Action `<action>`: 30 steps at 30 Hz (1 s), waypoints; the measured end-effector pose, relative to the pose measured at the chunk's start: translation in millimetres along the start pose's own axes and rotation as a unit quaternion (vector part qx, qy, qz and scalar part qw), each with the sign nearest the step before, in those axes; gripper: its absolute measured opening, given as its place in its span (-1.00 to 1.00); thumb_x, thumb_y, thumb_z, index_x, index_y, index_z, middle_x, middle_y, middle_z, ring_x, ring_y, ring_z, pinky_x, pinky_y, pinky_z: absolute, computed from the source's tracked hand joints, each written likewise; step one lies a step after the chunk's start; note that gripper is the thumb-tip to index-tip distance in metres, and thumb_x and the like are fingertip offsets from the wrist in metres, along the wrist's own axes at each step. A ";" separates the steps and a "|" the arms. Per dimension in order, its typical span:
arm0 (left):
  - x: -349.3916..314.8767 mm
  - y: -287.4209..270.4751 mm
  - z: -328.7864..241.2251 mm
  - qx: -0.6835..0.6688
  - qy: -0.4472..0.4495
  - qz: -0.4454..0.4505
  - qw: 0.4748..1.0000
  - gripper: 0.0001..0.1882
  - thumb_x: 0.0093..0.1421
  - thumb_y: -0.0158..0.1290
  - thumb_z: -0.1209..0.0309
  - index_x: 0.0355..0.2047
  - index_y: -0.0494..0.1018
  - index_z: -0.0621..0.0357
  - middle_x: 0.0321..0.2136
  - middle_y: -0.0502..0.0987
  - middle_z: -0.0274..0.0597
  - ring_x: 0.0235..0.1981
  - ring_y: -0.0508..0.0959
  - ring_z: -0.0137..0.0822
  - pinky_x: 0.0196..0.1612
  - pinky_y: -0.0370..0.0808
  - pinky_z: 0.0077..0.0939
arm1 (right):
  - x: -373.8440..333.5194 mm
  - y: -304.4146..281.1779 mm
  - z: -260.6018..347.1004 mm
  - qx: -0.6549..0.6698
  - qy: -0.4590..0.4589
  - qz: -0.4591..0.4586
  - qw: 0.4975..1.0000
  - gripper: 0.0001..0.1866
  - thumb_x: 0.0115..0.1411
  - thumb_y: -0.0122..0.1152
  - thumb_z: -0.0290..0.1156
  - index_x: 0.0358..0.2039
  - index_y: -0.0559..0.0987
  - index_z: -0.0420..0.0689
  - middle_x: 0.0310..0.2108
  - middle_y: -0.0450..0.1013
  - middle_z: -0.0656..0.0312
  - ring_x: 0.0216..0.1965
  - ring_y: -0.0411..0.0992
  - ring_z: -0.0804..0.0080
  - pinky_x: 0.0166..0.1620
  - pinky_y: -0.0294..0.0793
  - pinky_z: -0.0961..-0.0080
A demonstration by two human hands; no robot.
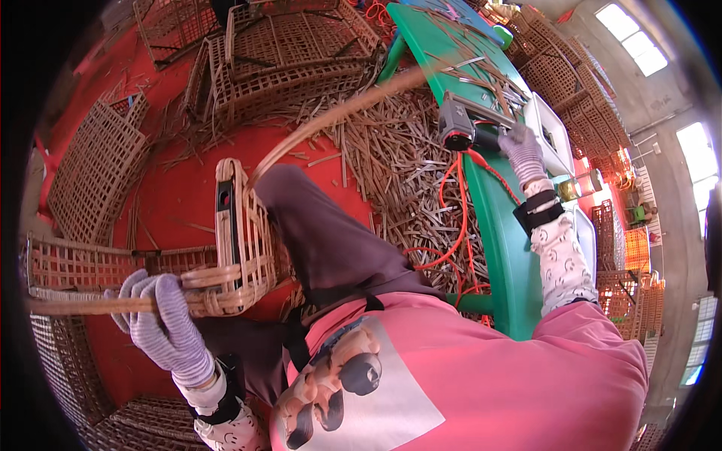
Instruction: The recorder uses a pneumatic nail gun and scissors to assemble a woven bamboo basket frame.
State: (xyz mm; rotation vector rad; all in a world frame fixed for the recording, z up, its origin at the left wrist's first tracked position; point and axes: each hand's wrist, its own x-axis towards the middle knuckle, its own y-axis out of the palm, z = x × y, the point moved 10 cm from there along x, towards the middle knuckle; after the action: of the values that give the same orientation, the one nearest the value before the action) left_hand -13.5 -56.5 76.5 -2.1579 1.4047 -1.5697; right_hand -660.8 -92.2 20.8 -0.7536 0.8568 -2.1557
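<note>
The left hand (pixel 169 323) closes round a strip (pixel 75 307), apparently steadying the basket (pixel 257 252) beside the knee (pixel 286 192). Well apart, the tool (pixel 457 124) sits handy at the table (pixel 505 278), right hand (pixel 523 154) at its handle, grip unclear.

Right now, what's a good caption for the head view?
Left hand holds a brown strip, right hand at a grey tool.

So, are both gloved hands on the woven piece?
No, the left hand holds a strip by the woven piece, but the right hand is at the gray tool by the green table.
</note>
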 end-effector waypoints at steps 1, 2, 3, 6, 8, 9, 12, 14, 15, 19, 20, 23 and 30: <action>2.8 3.2 -2.9 0.015 0.024 0.014 1.000 -0.79 0.19 -0.05 0.41 -0.54 0.45 0.22 -0.53 0.47 -0.24 -0.29 0.42 -0.20 0.04 0.15 -0.19 | 22.8 4.1 -39.1 -0.141 0.040 0.027 0.989 -0.41 -0.09 0.33 -0.21 -0.07 0.39 -0.22 -0.15 0.44 -0.03 -0.11 0.43 0.21 -0.04 0.40 0.41; 3.1 0.9 -4.4 0.042 0.037 0.025 0.998 -0.80 0.21 -0.07 0.46 -0.52 0.45 0.25 -0.51 0.46 -0.21 -0.30 0.41 -0.21 -0.03 0.22 -0.25 | 30.9 15.2 -30.1 -0.138 0.031 0.035 0.989 -0.41 -0.09 0.33 -0.21 -0.07 0.39 -0.22 -0.15 0.44 -0.03 -0.11 0.43 0.21 -0.04 0.40 0.41; 2.1 1.0 -1.7 0.048 0.029 0.024 0.998 -0.80 0.21 -0.07 0.46 -0.52 0.45 0.25 -0.51 0.46 -0.21 -0.30 0.41 -0.21 -0.03 0.22 -0.25 | 33.3 25.2 -18.2 -0.132 0.016 0.054 0.990 -0.36 -0.12 0.34 -0.16 -0.05 0.38 -0.20 -0.13 0.44 -0.03 -0.10 0.42 0.17 -0.01 0.37 0.39; -1.6 1.7 4.8 0.014 0.009 0.016 1.000 -0.82 0.22 -0.14 0.42 -0.46 0.41 0.20 -0.53 0.46 -0.25 -0.27 0.44 -0.19 0.18 0.02 -0.09 | 18.7 71.1 36.9 -0.297 -0.066 0.220 0.927 -0.24 -0.17 0.31 -0.23 0.08 0.26 -0.14 -0.07 0.39 -0.04 -0.04 0.38 0.06 0.03 0.34 0.32; 1.0 6.9 5.5 0.032 0.000 0.023 0.999 -0.81 0.22 -0.16 0.42 -0.47 0.41 0.20 -0.51 0.46 -0.24 -0.27 0.44 -0.19 0.18 0.02 -0.08 | 3.3 94.1 53.9 -0.474 -0.103 0.307 0.819 -0.23 -0.11 0.20 -0.33 0.15 0.14 -0.13 0.03 0.31 -0.04 0.02 0.32 0.02 0.07 0.30 0.29; 2.6 8.7 5.1 0.038 -0.001 0.026 0.999 -0.80 0.22 -0.18 0.43 -0.47 0.40 0.20 -0.50 0.46 -0.23 -0.27 0.43 -0.18 0.17 0.03 -0.07 | 6.6 96.6 48.4 -0.522 -0.108 0.285 0.797 -0.27 -0.04 0.12 -0.35 0.18 0.12 -0.09 0.08 0.27 0.00 0.08 0.27 0.08 0.13 0.24 0.29; 2.1 3.1 8.4 0.047 -0.015 0.029 0.998 -0.76 0.24 -0.23 0.41 -0.48 0.40 0.19 -0.47 0.46 -0.22 -0.25 0.42 -0.17 0.16 0.05 -0.07 | 4.7 106.8 48.5 -0.572 -0.139 0.254 0.767 -0.25 -0.04 0.10 -0.36 0.21 0.10 -0.06 0.09 0.26 0.05 0.13 0.21 0.18 0.18 0.14 0.29; 0.2 4.9 15.5 0.045 -0.013 0.025 0.999 -0.74 0.24 -0.25 0.40 -0.48 0.40 0.20 -0.46 0.45 -0.20 -0.25 0.42 -0.16 0.16 0.06 -0.08 | 13.4 117.4 38.7 -0.524 -0.206 0.229 0.794 -0.25 -0.04 0.14 -0.32 0.20 0.12 -0.09 0.04 0.29 -0.04 0.08 0.26 0.08 0.14 0.19 0.25; -3.0 -2.5 14.2 0.053 -0.008 0.024 0.998 -0.72 0.24 -0.27 0.38 -0.47 0.40 0.21 -0.46 0.45 -0.19 -0.24 0.41 -0.15 0.16 0.07 -0.09 | 19.3 126.2 38.1 -0.476 -0.224 0.229 0.819 -0.25 -0.04 0.15 -0.31 0.19 0.12 -0.10 -0.01 0.32 -0.10 0.04 0.29 0.02 0.10 0.23 0.22; -3.5 -26.1 5.8 0.122 -0.084 -0.061 0.987 -0.69 0.25 -0.18 0.31 -0.28 0.47 0.29 -0.27 0.49 -0.03 -0.14 0.44 -0.13 0.04 0.25 -0.21 | 27.0 116.4 29.0 -0.327 -0.245 0.255 0.876 -0.21 -0.04 0.24 -0.20 0.17 0.13 -0.14 -0.17 0.39 -0.24 -0.13 0.37 -0.16 -0.09 0.36 0.10; -12.4 -36.3 15.7 0.059 -0.147 -0.084 0.984 -0.73 0.22 -0.15 0.36 -0.29 0.47 0.30 -0.29 0.50 -0.02 -0.16 0.46 -0.13 -0.01 0.29 -0.24 | 24.4 111.8 32.9 -0.315 -0.250 0.254 0.880 -0.18 -0.06 0.27 -0.20 0.17 0.14 -0.14 -0.18 0.40 -0.21 -0.14 0.38 -0.14 -0.10 0.37 0.11; -29.8 -57.3 0.5 0.031 -0.197 0.016 0.980 -0.84 0.14 -0.04 0.49 -0.32 0.49 0.28 -0.36 0.51 -0.05 -0.21 0.49 -0.14 -0.14 0.41 -0.32 | 40.5 109.0 17.6 -0.394 -0.219 0.238 0.860 -0.14 -0.10 0.26 -0.36 0.22 0.07 0.00 -0.21 0.42 -0.17 -0.17 0.40 -0.12 -0.12 0.39 0.13; -45.3 -38.8 -162.4 -0.263 0.084 0.275 0.921 -0.85 -0.01 0.05 0.47 -0.39 0.48 0.23 -0.36 0.50 -0.06 -0.31 0.47 -0.13 -0.16 0.42 -0.28 | 24.9 117.0 132.8 -0.453 -0.435 0.264 0.732 -0.25 -0.19 0.09 -0.60 0.13 0.26 0.08 -0.11 0.42 -0.01 -0.09 0.38 -0.01 -0.03 0.37 0.23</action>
State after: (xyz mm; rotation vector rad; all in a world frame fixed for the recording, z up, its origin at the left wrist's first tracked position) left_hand -121.6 62.1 141.1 -1.6071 2.4485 -1.2758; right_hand -537.0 -221.2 21.3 -1.5655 1.3262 -0.5876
